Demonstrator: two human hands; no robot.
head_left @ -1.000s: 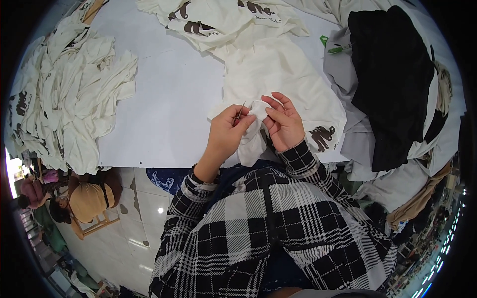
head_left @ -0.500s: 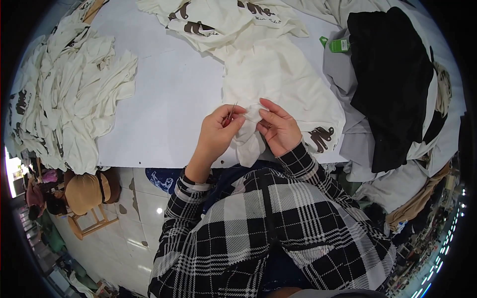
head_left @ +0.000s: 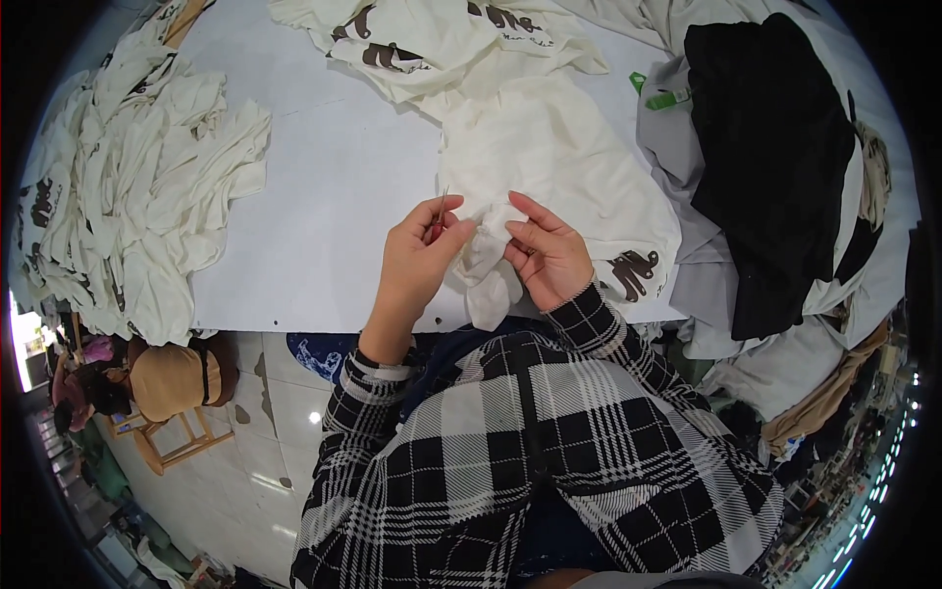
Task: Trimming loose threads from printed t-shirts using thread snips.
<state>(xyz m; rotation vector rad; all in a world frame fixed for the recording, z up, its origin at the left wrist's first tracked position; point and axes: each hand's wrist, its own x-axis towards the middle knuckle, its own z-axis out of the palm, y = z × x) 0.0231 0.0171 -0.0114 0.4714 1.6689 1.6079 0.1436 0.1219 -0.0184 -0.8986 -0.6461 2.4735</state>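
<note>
My left hand (head_left: 417, 257) is closed around small red-handled thread snips (head_left: 441, 214), their thin metal points sticking up past the fingers. Just right of it, my right hand (head_left: 552, 253) pinches a bunched fold of a cream-white shirt (head_left: 549, 128). The gathered cloth (head_left: 489, 257) rises between both hands and hangs toward the table's near edge. The shirt spreads away from me over the tabletop, with a dark brown print (head_left: 634, 275) near its right corner. Whether the left fingertips also touch the fold, I cannot tell.
The white table (head_left: 324, 196) carries a heap of similar white shirts (head_left: 147, 187) at left and more printed white cloth (head_left: 432, 39) at the far side. Black cloth (head_left: 770, 177) and grey cloth (head_left: 677, 157) with a green tag (head_left: 668, 99) lie at right. A wooden stool (head_left: 182, 442) stands lower left.
My left hand has moved a little left, away from the fold, carrying the snips. My right hand keeps its pinch with hardly any movement. The green tag at right has tipped.
</note>
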